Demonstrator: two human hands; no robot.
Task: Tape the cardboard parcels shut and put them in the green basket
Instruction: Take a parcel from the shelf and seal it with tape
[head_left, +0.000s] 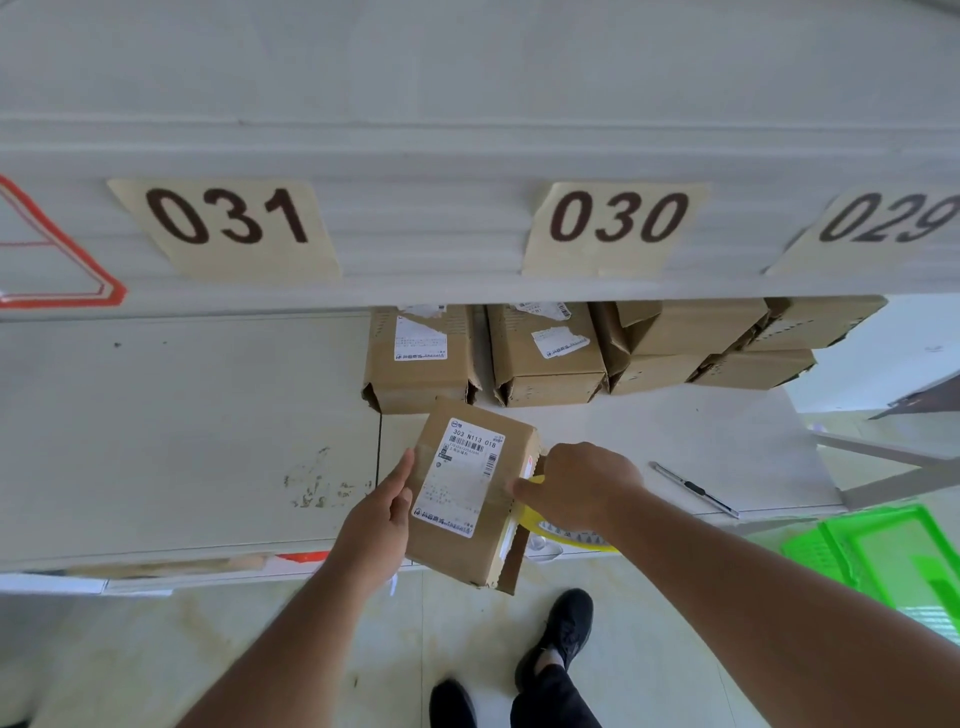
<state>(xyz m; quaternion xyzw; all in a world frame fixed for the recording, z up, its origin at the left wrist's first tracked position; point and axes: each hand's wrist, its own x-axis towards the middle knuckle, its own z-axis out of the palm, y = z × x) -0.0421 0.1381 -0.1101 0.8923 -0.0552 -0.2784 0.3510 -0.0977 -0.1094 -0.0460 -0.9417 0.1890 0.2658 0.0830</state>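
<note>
A white shelf (182, 441) fills mid-frame, boxes (545, 353) stacked at its back, a green basket (878, 551) lower right. The left hand (382, 514) lies flat-fingered against the parcel (467, 493); the right hand (576, 488) grips a tape roll (540, 519).

Left hand (382, 512) steadying labelled parcel (470, 493) at worktop (182, 426) edge, right hand (576, 486) gripping tape roll (540, 514) against it, more parcels (545, 353) behind, knife (693, 488), green basket (883, 551) at right

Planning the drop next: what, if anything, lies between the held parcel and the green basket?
Nothing visible blocks it. The parcel sits at the shelf edge; the green basket is lower right, with only the right hand and tape roll between.
</note>
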